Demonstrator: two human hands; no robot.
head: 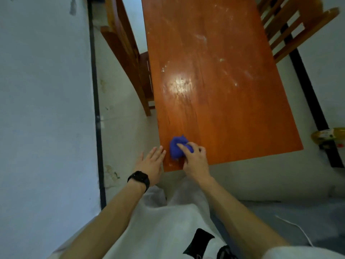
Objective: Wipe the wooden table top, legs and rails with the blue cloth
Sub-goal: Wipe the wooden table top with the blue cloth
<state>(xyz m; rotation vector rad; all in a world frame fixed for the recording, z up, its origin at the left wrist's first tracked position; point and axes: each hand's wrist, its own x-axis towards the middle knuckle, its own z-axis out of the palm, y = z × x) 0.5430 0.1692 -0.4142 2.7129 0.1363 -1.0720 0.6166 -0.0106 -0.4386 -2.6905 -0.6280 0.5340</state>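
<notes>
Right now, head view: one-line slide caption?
Right hand grips blue cloth at near corner of wooden table; left hand open alongside.

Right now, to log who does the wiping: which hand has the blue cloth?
The right hand, fingers curled on the bunched blue cloth on the wooden table; the left hand, wearing a black watch, is flat and holds nothing.

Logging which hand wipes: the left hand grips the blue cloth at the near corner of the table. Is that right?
Not quite: the head view shows the right hand gripping the blue cloth at the near corner of the table; the left hand is open.
</notes>
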